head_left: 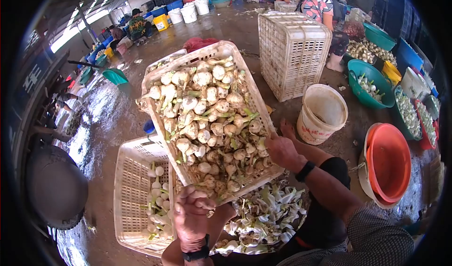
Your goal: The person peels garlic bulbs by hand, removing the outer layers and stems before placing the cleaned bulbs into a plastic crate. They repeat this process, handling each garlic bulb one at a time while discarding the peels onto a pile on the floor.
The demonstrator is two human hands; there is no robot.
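Observation:
A pale plastic crate (pixel 151 107) full of soil-stained garlic bulbs (pixel 202 111) with short stems sits tilted in front of me. My right hand (pixel 284 151) is closed on its right rim. My left hand (pixel 192 209) has its fingers curled at the near left corner of that crate; the fingertips' hold is partly hidden. Below and to the left stands a second crate (pixel 126 190), with cleaner white garlic bulbs (pixel 160 205) along its right side. Under my legs lies a heap of peeled-off garlic skins and leaves (pixel 268 214).
Stacked crates (pixel 294 54), a white bucket (pixel 322 111) and an orange basin (pixel 388 162) stand to the right. Green tubs (pixel 369 85) hold more garlic. A dark round object (pixel 56 188) is at left. Other people (pixel 315 5) sit farther back on the wet floor.

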